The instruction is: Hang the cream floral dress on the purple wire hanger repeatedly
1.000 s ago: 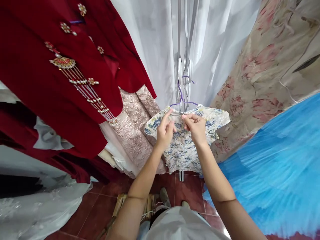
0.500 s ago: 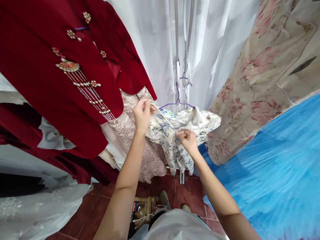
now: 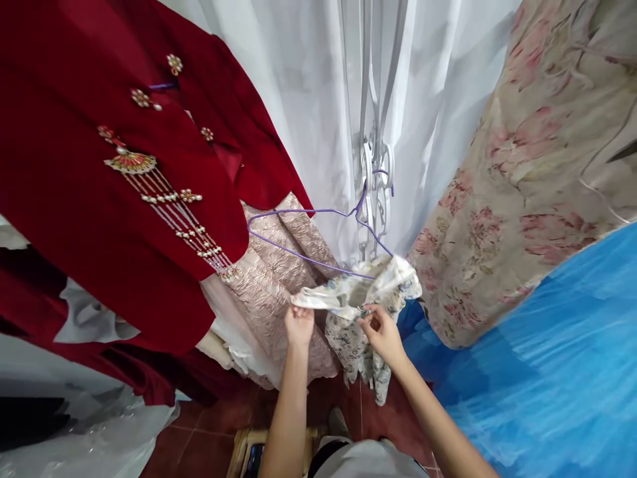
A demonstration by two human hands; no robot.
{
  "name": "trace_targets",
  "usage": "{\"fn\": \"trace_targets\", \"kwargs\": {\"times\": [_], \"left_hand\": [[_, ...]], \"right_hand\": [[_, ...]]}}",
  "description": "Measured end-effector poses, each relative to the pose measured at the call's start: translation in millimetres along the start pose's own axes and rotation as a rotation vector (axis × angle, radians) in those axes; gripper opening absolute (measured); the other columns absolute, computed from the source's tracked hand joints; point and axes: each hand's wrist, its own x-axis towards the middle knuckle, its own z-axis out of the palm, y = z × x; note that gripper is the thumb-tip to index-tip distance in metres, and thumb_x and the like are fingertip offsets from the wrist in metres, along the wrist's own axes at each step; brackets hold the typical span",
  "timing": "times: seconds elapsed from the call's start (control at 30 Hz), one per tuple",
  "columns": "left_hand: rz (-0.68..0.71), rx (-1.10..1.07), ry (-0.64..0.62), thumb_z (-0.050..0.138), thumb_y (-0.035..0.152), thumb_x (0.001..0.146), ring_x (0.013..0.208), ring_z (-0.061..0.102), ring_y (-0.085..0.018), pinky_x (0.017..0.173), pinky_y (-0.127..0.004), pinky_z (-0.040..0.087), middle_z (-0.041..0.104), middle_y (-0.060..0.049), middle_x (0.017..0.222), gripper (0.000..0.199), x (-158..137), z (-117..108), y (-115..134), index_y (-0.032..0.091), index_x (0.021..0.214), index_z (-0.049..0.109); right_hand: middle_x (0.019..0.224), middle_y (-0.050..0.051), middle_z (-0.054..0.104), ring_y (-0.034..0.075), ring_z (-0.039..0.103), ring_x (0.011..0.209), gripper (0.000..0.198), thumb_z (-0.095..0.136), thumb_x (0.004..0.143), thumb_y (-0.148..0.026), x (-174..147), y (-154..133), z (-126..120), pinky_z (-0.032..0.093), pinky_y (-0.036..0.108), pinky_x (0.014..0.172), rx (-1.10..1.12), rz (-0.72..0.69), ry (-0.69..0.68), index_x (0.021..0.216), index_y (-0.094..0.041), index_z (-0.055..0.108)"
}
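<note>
The floral top point(image 3: 342, 337) has come off one arm of the purple hanger point(image 3: 356, 211), which I now see bare down to its bottom bar, and bunches at the hanger's other end. The hanger, level a moment ago, slants with its bare end up. The left hand point(image 3: 300, 324) has dropped below that bare arm; the right hand point(image 3: 381, 332) is lower beneath the hanger's clothed end.

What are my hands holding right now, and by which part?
The floral garment: your left hand grips its outstretched end, and your right hand pinches it near the opening's edge.
</note>
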Motion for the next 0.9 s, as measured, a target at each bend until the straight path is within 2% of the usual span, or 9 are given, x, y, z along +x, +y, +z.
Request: {"fn": "trace_targets", "kwargs": {"times": [0.1, 0.17, 0.23, 0.27, 0.37, 0.47, 0.6, 0.73, 0.9], "left_hand": [[-0.162, 0.305, -0.227, 0.077, 0.033, 0.084, 0.039, 0.036, -0.004, 0.043, -0.015, 0.033, 0.044, 0.009, 0.05, 0.03, -35, 7, -35, 0.017, 0.072, 0.054], [-0.275, 0.651, -0.506, 0.074, 0.044, 0.086, 0.041, 0.039, -0.006, 0.043, -0.018, 0.029, 0.052, 0.006, 0.053, 0.032, -55, 21, -50, 0.016, 0.08, 0.059], [-0.286, 0.897, -0.689, 0.064, 0.048, 0.093, 0.043, 0.041, -0.008, 0.045, -0.02, 0.03, 0.055, 0.004, 0.054, 0.033, -67, 35, -55, 0.016, 0.085, 0.062], [-0.241, 0.962, -0.713, 0.06, 0.048, 0.096, 0.045, 0.043, -0.008, 0.048, -0.021, 0.033, 0.054, 0.004, 0.055, 0.032, -70, 40, -55, 0.017, 0.088, 0.062], [-0.053, 1.039, -0.68, 0.066, 0.042, 0.093, 0.068, 0.057, -0.013, 0.066, -0.023, 0.044, 0.061, 0.001, 0.073, 0.028, -71, 43, -51, 0.02, 0.11, 0.063], [-0.136, 1.061, -0.834, 0.079, 0.037, 0.08, 0.101, 0.061, -0.02, 0.089, -0.03, 0.048, 0.067, -0.005, 0.11, 0.058, -77, 32, -56, 0.023, 0.132, 0.057], [-0.392, 1.209, -0.983, 0.067, 0.039, 0.087, 0.091, 0.062, -0.022, 0.084, -0.032, 0.049, 0.069, -0.003, 0.092, 0.027, -104, 20, -77, 0.016, 0.1, 0.07], [-0.202, 1.339, -0.895, 0.052, 0.039, 0.096, 0.082, 0.058, -0.019, 0.076, -0.027, 0.046, 0.067, -0.002, 0.084, 0.029, -118, 24, -82, 0.016, 0.091, 0.068], [0.059, 1.397, -0.721, 0.059, 0.039, 0.091, 0.067, 0.045, -0.013, 0.062, -0.023, 0.035, 0.049, 0.003, 0.067, 0.034, -107, 39, -45, 0.016, 0.067, 0.054]], "right_hand": [[0.111, 0.009, 0.069, 0.024, 0.063, 0.092, 0.051, 0.074, 0.075, -0.032, -8, 1, -8, 0.051, 0.037, 0.083, -0.066, -0.134, -0.039, 0.123, -0.02, 0.06], [0.109, 0.008, 0.069, 0.024, 0.063, 0.096, 0.04, 0.074, 0.072, -0.024, -12, -5, -16, 0.051, 0.036, 0.085, -0.021, -0.173, -0.243, 0.111, -0.019, 0.064], [0.092, 0.003, 0.069, 0.02, 0.061, 0.083, 0.016, 0.068, 0.078, -0.022, -15, -13, -28, 0.05, 0.03, 0.077, 0.026, -0.128, -0.418, 0.093, -0.017, 0.065], [0.084, 0.002, 0.068, 0.017, 0.059, 0.077, 0.007, 0.064, 0.083, -0.022, -16, -16, -36, 0.048, 0.028, 0.073, 0.025, -0.091, -0.461, 0.087, -0.016, 0.065], [0.078, 0.0, 0.066, 0.015, 0.056, 0.071, 0.021, 0.054, 0.095, -0.028, -24, -28, -65, 0.045, 0.025, 0.068, -0.039, -0.04, -0.493, 0.084, -0.016, 0.066], [0.085, 0.002, 0.071, 0.017, 0.062, 0.076, 0.025, 0.05, 0.1, -0.033, -33, -43, -97, 0.047, 0.025, 0.07, -0.067, -0.097, -0.49, 0.096, -0.017, 0.07], [0.103, 0.006, 0.077, 0.02, 0.071, 0.089, 0.028, 0.049, 0.101, -0.03, -30, -61, -143, 0.052, 0.027, 0.08, -0.171, -0.244, -0.317, 0.109, -0.019, 0.073], [0.109, 0.007, 0.079, 0.023, 0.075, 0.095, 0.027, 0.055, 0.096, -0.028, -11, -62, -191, 0.056, 0.029, 0.083, -0.306, -0.363, -0.126, 0.111, -0.023, 0.077], [0.094, 0.006, 0.08, 0.023, 0.073, 0.081, 0.024, 0.064, 0.082, -0.026, 34, -47, -235, 0.056, 0.03, 0.071, -0.327, -0.401, 0.268, 0.099, -0.021, 0.08]]}}
